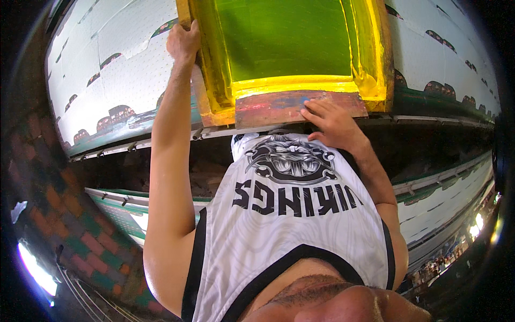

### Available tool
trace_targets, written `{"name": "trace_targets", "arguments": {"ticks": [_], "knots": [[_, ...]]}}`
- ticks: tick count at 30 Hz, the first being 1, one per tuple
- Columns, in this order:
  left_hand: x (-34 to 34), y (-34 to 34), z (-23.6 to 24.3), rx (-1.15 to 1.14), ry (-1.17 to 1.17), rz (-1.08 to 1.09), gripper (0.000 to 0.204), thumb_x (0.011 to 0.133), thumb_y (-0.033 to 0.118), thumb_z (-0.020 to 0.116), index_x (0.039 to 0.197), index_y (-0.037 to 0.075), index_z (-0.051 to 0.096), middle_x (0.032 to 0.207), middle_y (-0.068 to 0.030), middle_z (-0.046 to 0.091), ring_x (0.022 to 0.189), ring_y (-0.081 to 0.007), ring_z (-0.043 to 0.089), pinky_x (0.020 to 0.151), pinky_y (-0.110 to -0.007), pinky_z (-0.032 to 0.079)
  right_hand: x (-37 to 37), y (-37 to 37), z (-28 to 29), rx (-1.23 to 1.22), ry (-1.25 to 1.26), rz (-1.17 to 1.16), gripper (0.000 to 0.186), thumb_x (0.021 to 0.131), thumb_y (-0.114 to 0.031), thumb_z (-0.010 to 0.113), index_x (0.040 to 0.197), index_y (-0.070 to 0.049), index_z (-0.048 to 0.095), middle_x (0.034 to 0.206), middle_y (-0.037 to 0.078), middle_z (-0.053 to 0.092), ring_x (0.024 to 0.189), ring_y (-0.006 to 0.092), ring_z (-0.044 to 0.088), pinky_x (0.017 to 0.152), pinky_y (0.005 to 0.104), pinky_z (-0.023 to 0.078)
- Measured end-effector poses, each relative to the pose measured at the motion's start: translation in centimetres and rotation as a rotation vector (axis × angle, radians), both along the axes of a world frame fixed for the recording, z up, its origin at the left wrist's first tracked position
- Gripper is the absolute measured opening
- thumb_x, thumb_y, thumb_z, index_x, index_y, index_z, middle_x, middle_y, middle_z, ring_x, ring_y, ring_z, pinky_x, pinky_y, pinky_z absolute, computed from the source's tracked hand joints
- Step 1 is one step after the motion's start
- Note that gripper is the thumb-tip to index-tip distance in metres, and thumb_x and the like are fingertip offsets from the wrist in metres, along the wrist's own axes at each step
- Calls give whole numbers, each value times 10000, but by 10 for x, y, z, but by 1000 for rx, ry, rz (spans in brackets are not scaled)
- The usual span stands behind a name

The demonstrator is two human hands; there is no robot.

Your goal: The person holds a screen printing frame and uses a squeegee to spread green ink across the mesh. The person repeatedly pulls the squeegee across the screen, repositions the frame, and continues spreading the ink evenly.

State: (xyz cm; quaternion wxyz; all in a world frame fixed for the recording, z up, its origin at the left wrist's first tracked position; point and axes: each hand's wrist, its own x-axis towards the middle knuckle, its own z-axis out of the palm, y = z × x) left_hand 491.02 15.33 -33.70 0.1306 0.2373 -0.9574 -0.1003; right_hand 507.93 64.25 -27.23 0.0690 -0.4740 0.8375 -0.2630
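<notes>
Head view: my left hand [184,42] is clenched around the left side of a screen-printing frame [383,70], its yellow-coated border surrounding a green mesh panel [284,40]. Frame and mesh sit in front of me at the top, over a long table covered with white sheeting [126,61] that bears dark, arched motifs. My right hand [335,126] lays its fingers on a paint-stained wooden strip [268,109] along the frame's near edge; whether it grips underneath, I cannot tell. My white sleeveless top [289,231] has black trim, and multicoloured bricks [80,220] show at left.
</notes>
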Motion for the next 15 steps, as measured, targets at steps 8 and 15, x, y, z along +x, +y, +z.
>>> {"name": "trace_targets", "arguments": {"ticks": [8, 15], "knots": [[-5, 44, -1, 75, 36, -37, 649, 999, 560, 675, 1145, -71, 683, 1229, -258, 681, 1188, -429, 651, 1016, -527, 531, 4, 2, -25, 112, 244, -202, 398, 889, -105, 683, 1283, -58, 717, 1242, 120, 727, 1156, 318, 710, 990, 459, 576], [-6, 8, -12, 37, 221, -203, 565, 1114, 386, 527, 1466, -51, 583, 1327, -258, 619, 1233, -449, 578, 1047, -533, 496, -30, -75, -41, 190, 224, -478, 529, 791, 38, 704, 1308, -74, 725, 1250, 96, 744, 1155, 317, 719, 966, 442, 589]]}}
